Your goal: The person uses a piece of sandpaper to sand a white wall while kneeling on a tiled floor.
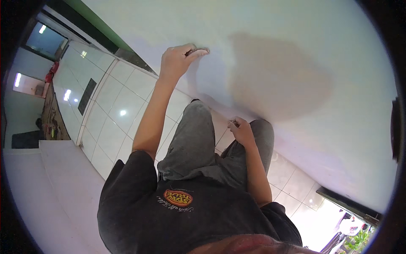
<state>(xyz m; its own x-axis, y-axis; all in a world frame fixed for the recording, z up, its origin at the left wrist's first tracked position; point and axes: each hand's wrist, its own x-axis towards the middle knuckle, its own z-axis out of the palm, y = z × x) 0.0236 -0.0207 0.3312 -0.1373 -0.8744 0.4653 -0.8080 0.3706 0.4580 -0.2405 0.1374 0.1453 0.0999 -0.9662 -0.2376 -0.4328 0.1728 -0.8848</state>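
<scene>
Dark thin pad (202, 48), largely hidden by the grip, is pinched between thumb and fingers of the left hand (175, 61), at a white wall (279, 21); whether it touches the wall is unclear. Its visible long axis runs roughly sideways, one end pointing right. The right hand (242, 132) is curled by the right knee (264, 133); I cannot tell whether it holds anything.

Nearest the right fingers (239, 120), faded grey trousers (194, 139); farther from them, a black short-sleeved T-shirt (182, 222) with an orange-red oval print (178, 197), yellow lettering, white script (174, 207).
</scene>
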